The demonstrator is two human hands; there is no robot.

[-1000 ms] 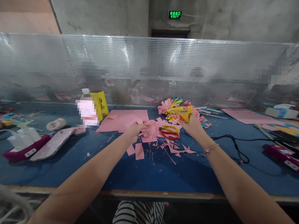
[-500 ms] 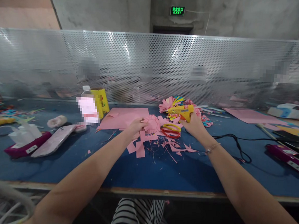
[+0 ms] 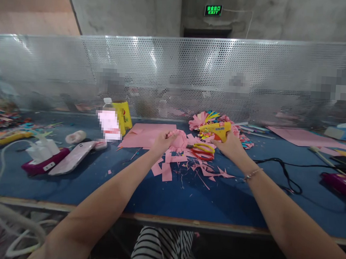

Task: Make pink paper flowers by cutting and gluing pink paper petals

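Note:
Pinched in my left hand [image 3: 163, 142] is a round pink paper flower [image 3: 179, 141] with a ruffled edge, held just over the table. My right hand [image 3: 229, 144] is wrapped round the handle of a yellow glue gun [image 3: 214, 129], its nozzle pointing left and lying above the flower's right side. Between the two hands lie scissors [image 3: 203, 151] with yellow and red handles. Pink paper scraps [image 3: 167, 171] and thin trimmings are spread below the flower. Behind the glue gun sits a heap of pink, yellow and blue paper flowers [image 3: 199, 121].
Pink sheets [image 3: 145, 133] lie left of centre, near a bottle [image 3: 107, 103] and a yellow container [image 3: 127, 117]. A phone [image 3: 73, 158] leans by a purple power strip [image 3: 46, 161]. A black cable [image 3: 287, 173] runs right. A perforated metal screen [image 3: 165, 58] closes the back.
The view has swung slightly left, so everything sits further right. My left thumb and fingers have shifted on the pink flower; the glue gun stays in my right hand.

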